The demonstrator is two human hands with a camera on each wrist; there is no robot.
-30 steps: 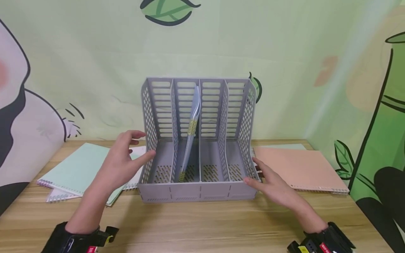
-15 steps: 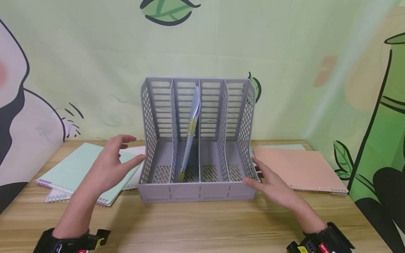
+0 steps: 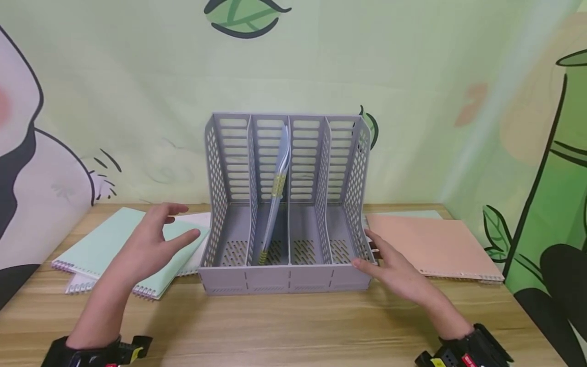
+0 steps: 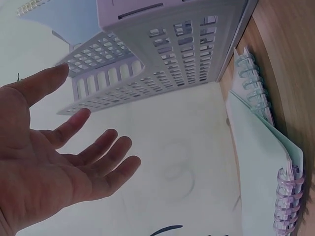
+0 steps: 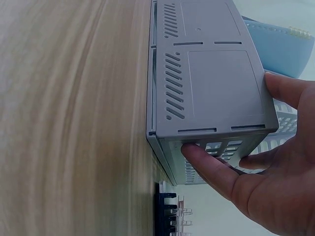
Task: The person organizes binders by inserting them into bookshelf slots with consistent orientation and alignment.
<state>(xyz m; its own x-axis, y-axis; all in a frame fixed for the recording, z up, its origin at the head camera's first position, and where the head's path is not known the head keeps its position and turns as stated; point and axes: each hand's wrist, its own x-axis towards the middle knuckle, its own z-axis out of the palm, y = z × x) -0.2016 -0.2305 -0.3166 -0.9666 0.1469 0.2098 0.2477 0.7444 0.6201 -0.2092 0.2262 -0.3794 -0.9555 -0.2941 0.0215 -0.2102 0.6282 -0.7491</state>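
Observation:
A grey-purple file organizer (image 3: pixel 275 280) with upright dividers stands mid-table. In its second slot from the left, a blue spiral notebook (image 3: pixel 276 196) leans to the right. My right hand (image 3: pixel 398 270) grips the organizer's front right corner. In the right wrist view, the thumb (image 5: pixel 283 88) lies over the front rim and the fingers (image 5: pixel 211 169) lie against the outer side wall. My left hand (image 3: pixel 147 250) hovers left of the organizer, above mint-green notebooks (image 3: pixel 103 242). Its fingers are spread and relaxed, apart from everything in the left wrist view.
Several spiral notebooks lie on the wooden table (image 3: pixel 284 326) left of the organizer, including a white one (image 3: pixel 194 257). To the right lies a peach notebook (image 3: pixel 435 244) over a mint one (image 3: pixel 422 213). A printed green cloth (image 3: pixel 403 76) hangs behind.
My left hand has drawn back to the left and slightly down, away from the organizer's left wall. My right hand and the organizer have stayed put.

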